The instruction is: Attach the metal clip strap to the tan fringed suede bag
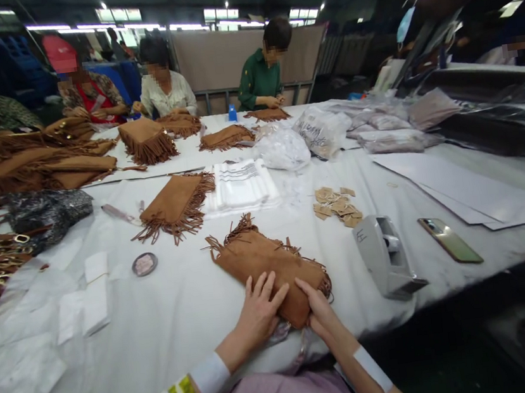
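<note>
A brown suede fringed pouch (pixel 260 257) lies on the white table (pixel 185 308) right in front of me. My left hand (pixel 259 311) rests on its near end with fingers spread flat. My right hand (pixel 320 307) presses against the pouch's near right corner, fingers curled along its edge. A strap or clasp shows just below the pouch between my hands.
A second fringed pouch (pixel 175 206) and folded white cloth (pixel 241 186) lie further back. A tape dispenser (pixel 385 258), a phone (pixel 450 240), small brown tags (pixel 337 203) and a round disc (pixel 145 264) sit nearby. Brown pouch stacks (pixel 24 165) fill the left. Several people work at the far side.
</note>
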